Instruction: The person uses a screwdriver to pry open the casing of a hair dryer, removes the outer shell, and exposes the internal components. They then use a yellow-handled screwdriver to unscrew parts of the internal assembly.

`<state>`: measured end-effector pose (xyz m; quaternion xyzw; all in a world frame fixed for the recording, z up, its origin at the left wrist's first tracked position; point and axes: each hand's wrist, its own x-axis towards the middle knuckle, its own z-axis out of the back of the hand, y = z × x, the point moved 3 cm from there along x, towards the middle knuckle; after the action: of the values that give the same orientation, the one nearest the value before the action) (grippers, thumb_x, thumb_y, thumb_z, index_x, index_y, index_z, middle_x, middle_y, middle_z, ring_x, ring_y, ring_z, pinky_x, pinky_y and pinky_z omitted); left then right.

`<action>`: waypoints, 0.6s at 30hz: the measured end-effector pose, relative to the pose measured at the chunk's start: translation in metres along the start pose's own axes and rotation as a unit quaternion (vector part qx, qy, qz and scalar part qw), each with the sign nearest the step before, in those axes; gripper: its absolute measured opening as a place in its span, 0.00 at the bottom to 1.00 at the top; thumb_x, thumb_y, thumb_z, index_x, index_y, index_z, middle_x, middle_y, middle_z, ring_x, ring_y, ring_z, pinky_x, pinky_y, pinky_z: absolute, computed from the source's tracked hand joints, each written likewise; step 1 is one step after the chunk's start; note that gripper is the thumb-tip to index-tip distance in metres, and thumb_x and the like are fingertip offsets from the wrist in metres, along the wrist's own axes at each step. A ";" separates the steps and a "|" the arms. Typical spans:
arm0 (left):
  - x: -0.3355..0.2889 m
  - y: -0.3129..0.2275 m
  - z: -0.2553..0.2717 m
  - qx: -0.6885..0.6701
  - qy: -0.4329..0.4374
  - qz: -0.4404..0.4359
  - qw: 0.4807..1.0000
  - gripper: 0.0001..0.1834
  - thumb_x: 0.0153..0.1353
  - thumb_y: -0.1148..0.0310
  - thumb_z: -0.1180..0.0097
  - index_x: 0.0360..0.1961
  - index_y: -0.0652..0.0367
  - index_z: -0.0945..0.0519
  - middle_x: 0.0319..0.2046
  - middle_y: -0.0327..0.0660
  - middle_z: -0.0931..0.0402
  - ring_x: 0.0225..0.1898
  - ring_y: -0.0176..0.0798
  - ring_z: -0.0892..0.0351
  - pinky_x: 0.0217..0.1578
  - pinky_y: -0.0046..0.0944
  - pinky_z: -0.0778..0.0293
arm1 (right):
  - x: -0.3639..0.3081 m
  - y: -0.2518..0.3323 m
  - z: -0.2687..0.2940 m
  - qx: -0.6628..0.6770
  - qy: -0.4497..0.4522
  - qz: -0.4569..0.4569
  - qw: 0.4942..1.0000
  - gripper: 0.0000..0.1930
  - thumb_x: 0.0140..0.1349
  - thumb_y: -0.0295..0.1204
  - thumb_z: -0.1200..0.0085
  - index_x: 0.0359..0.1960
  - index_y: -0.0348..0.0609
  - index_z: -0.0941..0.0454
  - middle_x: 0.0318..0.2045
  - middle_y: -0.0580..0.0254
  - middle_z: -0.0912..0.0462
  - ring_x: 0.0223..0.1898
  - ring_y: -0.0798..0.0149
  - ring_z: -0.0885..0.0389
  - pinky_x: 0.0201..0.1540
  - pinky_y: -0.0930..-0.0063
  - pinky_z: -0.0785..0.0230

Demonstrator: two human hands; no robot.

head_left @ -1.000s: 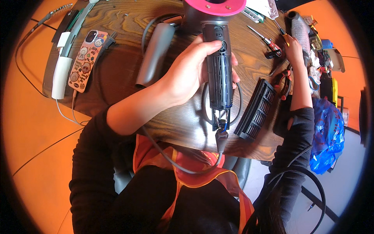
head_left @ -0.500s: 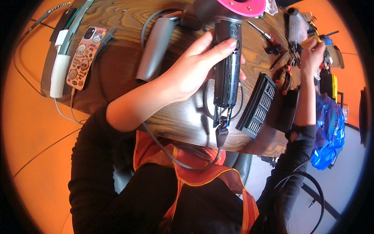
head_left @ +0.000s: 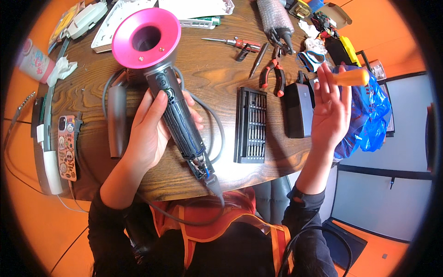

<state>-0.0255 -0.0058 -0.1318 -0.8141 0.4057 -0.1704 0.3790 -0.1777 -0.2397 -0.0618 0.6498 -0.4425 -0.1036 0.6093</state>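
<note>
My left hand (head_left: 154,127) is wrapped round the handle of a hair dryer (head_left: 182,122), its pink flared head (head_left: 121,39) pointing up and away. The handle's shell is off, baring dark inner parts and wires at its lower end, where the grey power cord (head_left: 213,187) comes out. At the right, above the table's edge, my right hand (head_left: 333,111) holds a screwdriver (head_left: 353,77) by its yellow-orange handle between thumb and fingers; its shaft does not show. A loose grey tube-shaped shell (head_left: 117,122) lies left of the dryer.
Right of the dryer lie a black case of screwdriver bits (head_left: 251,127), red-handled pliers (head_left: 274,74), a red screwdriver (head_left: 235,42) and a dark box (head_left: 297,111). A phone in a patterned case (head_left: 67,147) is at the left. A blue plastic bag (head_left: 364,120) hangs beyond the right edge.
The view has shifted, showing more of the table's far side. My left hand and the dryer are further left, the dryer now tilted. My right hand has drawn nearer with the screwdriver, away from the tools behind.
</note>
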 end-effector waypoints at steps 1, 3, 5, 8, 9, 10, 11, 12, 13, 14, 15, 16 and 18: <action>0.000 0.001 0.000 -0.001 -0.001 0.001 1.000 0.26 0.64 0.54 0.61 0.55 0.62 0.44 0.37 0.45 0.33 0.35 0.42 0.24 0.36 0.44 0.24 | -0.005 -0.002 0.001 -0.048 -0.057 0.047 0.996 0.22 0.61 0.21 0.60 0.58 0.36 0.46 0.51 0.37 0.32 0.49 0.50 0.26 0.48 0.69 0.33; 0.000 0.001 0.001 -0.007 -0.004 -0.010 1.000 0.26 0.64 0.53 0.61 0.54 0.62 0.43 0.36 0.45 0.33 0.34 0.42 0.24 0.35 0.43 0.24 | -0.011 -0.003 0.003 -0.124 -0.137 0.066 0.981 0.19 0.59 0.18 0.55 0.53 0.38 0.41 0.46 0.39 0.27 0.41 0.52 0.22 0.43 0.69 0.31; 0.000 0.001 0.003 -0.018 -0.003 -0.026 1.000 0.26 0.64 0.54 0.61 0.54 0.62 0.43 0.36 0.45 0.33 0.34 0.42 0.24 0.34 0.43 0.23 | -0.014 0.002 -0.009 -0.158 -0.068 0.222 0.960 0.15 0.62 0.28 0.53 0.49 0.38 0.37 0.36 0.52 0.24 0.35 0.60 0.20 0.37 0.72 0.27; 0.001 -0.001 0.006 -0.046 0.004 -0.045 0.998 0.20 0.64 0.57 0.60 0.50 0.60 0.41 0.36 0.48 0.33 0.34 0.44 0.25 0.35 0.45 0.25 | -0.016 0.006 -0.015 -0.127 -0.110 0.208 0.964 0.25 0.63 0.42 0.55 0.52 0.33 0.38 0.32 0.58 0.25 0.23 0.68 0.24 0.23 0.83 0.32; 0.002 -0.002 0.007 -0.044 0.005 -0.050 0.998 0.21 0.64 0.56 0.60 0.51 0.60 0.41 0.36 0.48 0.33 0.33 0.44 0.25 0.35 0.45 0.25 | -0.016 0.007 -0.018 -0.154 -0.125 0.222 0.955 0.30 0.62 0.49 0.57 0.51 0.30 0.37 0.29 0.61 0.26 0.18 0.74 0.29 0.20 0.89 0.38; 0.002 -0.003 0.008 -0.043 0.007 -0.055 0.998 0.21 0.64 0.56 0.60 0.51 0.59 0.41 0.36 0.47 0.33 0.33 0.44 0.25 0.34 0.45 0.25 | -0.016 0.008 -0.022 -0.136 -0.105 0.228 0.958 0.31 0.61 0.51 0.57 0.52 0.32 0.37 0.30 0.62 0.25 0.22 0.74 0.28 0.24 0.86 0.35; 0.002 -0.003 0.008 -0.041 0.010 -0.062 0.997 0.21 0.64 0.55 0.60 0.51 0.59 0.41 0.36 0.47 0.33 0.33 0.44 0.25 0.34 0.45 0.25 | -0.015 0.008 -0.026 -0.114 -0.083 0.230 0.963 0.32 0.61 0.52 0.58 0.53 0.34 0.37 0.31 0.64 0.25 0.25 0.74 0.28 0.27 0.84 0.32; 0.002 -0.003 0.009 -0.043 0.002 -0.063 0.997 0.22 0.63 0.55 0.59 0.51 0.59 0.41 0.35 0.47 0.33 0.33 0.44 0.25 0.34 0.45 0.25 | -0.016 0.004 -0.027 -0.094 -0.115 0.220 0.964 0.33 0.59 0.55 0.57 0.53 0.34 0.37 0.30 0.64 0.26 0.26 0.75 0.28 0.28 0.86 0.31; 0.001 -0.003 0.010 -0.044 -0.005 -0.064 0.997 0.23 0.63 0.54 0.59 0.51 0.58 0.41 0.35 0.47 0.33 0.33 0.44 0.25 0.33 0.45 0.25 | -0.016 0.002 -0.030 -0.098 -0.109 0.215 0.965 0.33 0.59 0.55 0.57 0.52 0.34 0.36 0.30 0.64 0.26 0.27 0.74 0.27 0.28 0.86 0.31; 0.001 -0.003 0.010 -0.052 -0.009 -0.067 0.996 0.23 0.63 0.53 0.59 0.51 0.58 0.41 0.35 0.47 0.33 0.33 0.44 0.25 0.33 0.45 0.25 | -0.016 -0.002 -0.033 -0.106 -0.091 0.204 0.969 0.32 0.59 0.54 0.57 0.51 0.34 0.36 0.30 0.64 0.27 0.27 0.74 0.27 0.28 0.86 0.30; 0.000 -0.003 0.010 -0.054 -0.015 -0.072 0.996 0.25 0.63 0.52 0.62 0.52 0.60 0.42 0.34 0.47 0.33 0.32 0.44 0.25 0.32 0.45 0.26 | -0.015 -0.005 -0.035 -0.103 -0.087 0.197 0.971 0.30 0.60 0.52 0.57 0.49 0.35 0.35 0.30 0.63 0.27 0.26 0.73 0.27 0.26 0.86 0.31; -0.001 -0.003 0.009 -0.063 -0.018 -0.078 0.995 0.26 0.64 0.51 0.65 0.53 0.61 0.42 0.34 0.46 0.33 0.31 0.43 0.26 0.30 0.44 0.26 | -0.014 -0.009 -0.036 -0.090 -0.082 0.189 0.975 0.27 0.61 0.50 0.57 0.47 0.35 0.35 0.30 0.62 0.27 0.26 0.72 0.26 0.24 0.85 0.31; -0.002 -0.003 0.009 -0.064 -0.024 -0.086 0.994 0.27 0.65 0.50 0.68 0.54 0.63 0.43 0.34 0.46 0.33 0.30 0.42 0.26 0.29 0.43 0.26 | -0.013 -0.015 -0.037 -0.085 -0.076 0.185 0.976 0.21 0.62 0.44 0.56 0.44 0.36 0.34 0.29 0.60 0.27 0.23 0.70 0.26 0.21 0.84 0.34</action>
<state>-0.0200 0.0008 -0.1356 -0.8723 0.3352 -0.1565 0.3197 -0.1529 -0.2067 -0.0716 0.4928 -0.5901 -0.0754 0.6350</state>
